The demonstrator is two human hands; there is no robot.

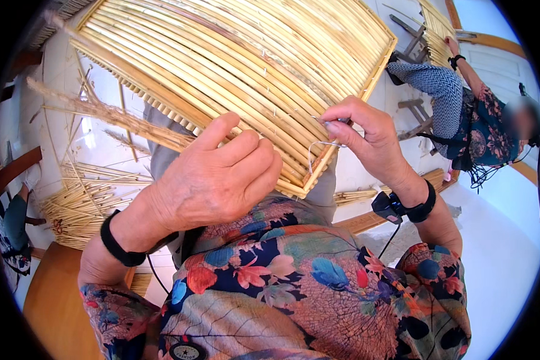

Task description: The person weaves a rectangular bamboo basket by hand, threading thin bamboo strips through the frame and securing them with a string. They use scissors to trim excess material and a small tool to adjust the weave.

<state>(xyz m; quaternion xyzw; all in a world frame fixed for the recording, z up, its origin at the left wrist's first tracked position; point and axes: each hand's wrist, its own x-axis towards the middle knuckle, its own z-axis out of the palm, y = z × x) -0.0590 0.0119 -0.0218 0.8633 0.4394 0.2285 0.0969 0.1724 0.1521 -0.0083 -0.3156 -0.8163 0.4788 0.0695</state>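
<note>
A panel of pale yellow reed rods in a narrow frame (234, 48) lies tilted across my lap, its lower corner toward me. My left hand (222, 168) rests curled over its lower left edge, fingers bent; what they hold, if anything, is hidden. At the lower right of the panel, my right hand (366, 138) pinches a small metal piece, perhaps a needle, between thumb and forefinger. A loop of thin white cord (312, 150) hangs from there onto the rods. Short pale stitches run across the rods.
Dry plumed stalks (102, 117) lie left of the panel, above a reed pile (78, 204) on the tiled floor. A wooden board (60, 288) is at lower left. A seated co-worker (462, 120) holds another panel at upper right. Another person (15, 225) shows at far left.
</note>
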